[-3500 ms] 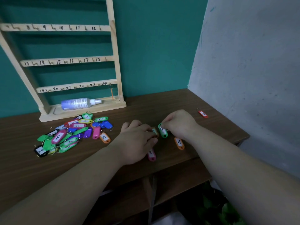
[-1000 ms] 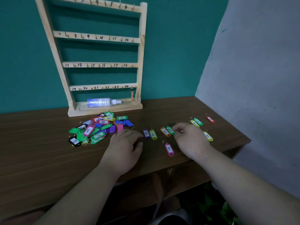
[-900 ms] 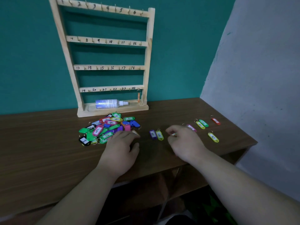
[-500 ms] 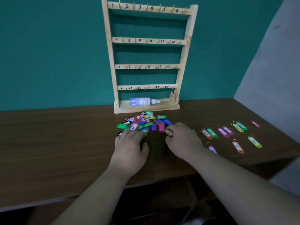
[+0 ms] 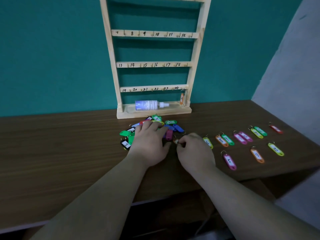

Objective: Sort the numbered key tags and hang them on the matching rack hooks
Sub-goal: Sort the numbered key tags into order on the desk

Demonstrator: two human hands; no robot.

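A heap of small oblong plastic key tags (image 5: 170,122) in green, blue, pink and red, each with a white label bearing a handwritten number and a metal ring at one end, lay on the dark brown wooden bench (image 5: 69,153) just in front of a pale wooden rack (image 5: 154,64). The rack stood against the teal wall (image 5: 52,58), its rails inked with numbers in sequence; one orange hanging tag (image 5: 181,98) dangled below number 24. Our left hand (image 5: 149,144) lay on the heap, its grip wide, fingers spread over the tags. Our right hand (image 5: 194,149), just beside it, had its grip closed on a single orange key tag (image 5: 175,141), pinched at the fingertips by the heap's near edge. To the right, sorted tags (image 5: 227,139) lay apart in two loose rows, reaching near the bench's right edge by the grey wall (image 5: 294,75). Bare wood stretched left of the heap, and a broad strip ran between our hands and the front edge. A white spray bottle (image 5: 147,105) lay on its side on the rack's base.
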